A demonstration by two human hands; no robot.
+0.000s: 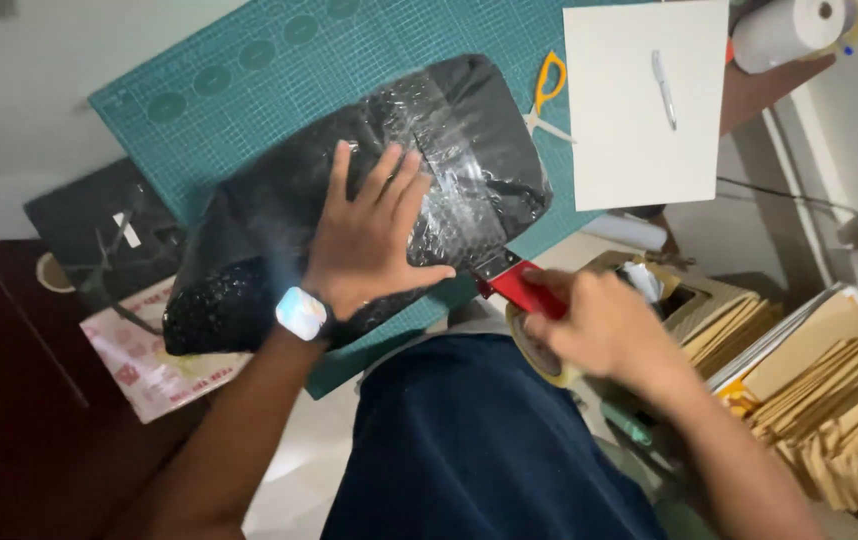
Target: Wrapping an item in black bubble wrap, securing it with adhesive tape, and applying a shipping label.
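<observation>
A black parcel (349, 200) wrapped in bubble film lies slantwise on a green cutting mat (239, 80), its near right corner at the mat's edge. The left hand (369, 235) rests flat on top of it, fingers spread wide, a watch (301, 313) on the wrist. The right hand (599, 325) is closed around a red tape dispenser (524, 290), whose blade end touches the parcel's near right corner. The parcel looks light and soft, and its glossy film is probably slippery, so a flat palm on top or a grip on both long edges would likely steady it best. Far right of it lie orange-handled scissors (547, 85) and a white sheet (639, 110) with a pen (663, 88). Brown envelopes (829, 385) are stacked near right.
</observation>
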